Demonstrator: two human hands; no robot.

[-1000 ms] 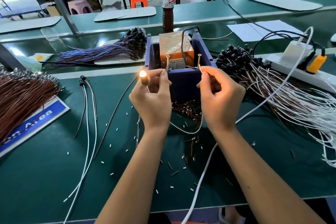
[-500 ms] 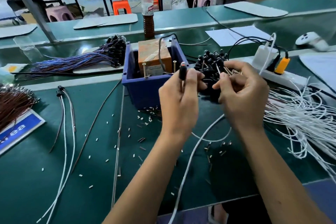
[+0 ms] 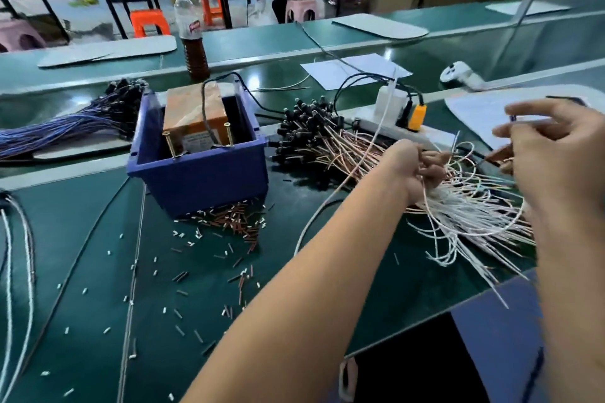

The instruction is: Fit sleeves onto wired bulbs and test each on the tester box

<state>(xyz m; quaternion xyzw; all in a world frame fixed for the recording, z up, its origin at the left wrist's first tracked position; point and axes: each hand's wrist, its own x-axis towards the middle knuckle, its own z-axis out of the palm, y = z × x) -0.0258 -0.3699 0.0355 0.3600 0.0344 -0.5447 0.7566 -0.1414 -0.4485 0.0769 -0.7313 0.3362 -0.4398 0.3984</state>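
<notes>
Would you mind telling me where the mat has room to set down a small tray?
Barest: the green mat between the white cords and the thin rod, with only stray bits. Crowded: the sleeve scatter before the blue bin, and the wired bulbs at right.

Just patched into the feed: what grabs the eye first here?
The blue tester box stands centre-left with two upright screws, short sleeve pieces littering the green table before it. To its right sprawls the pile of black-capped wired bulbs, where the left hand grips wires and the blurred right hand hovers.
</notes>
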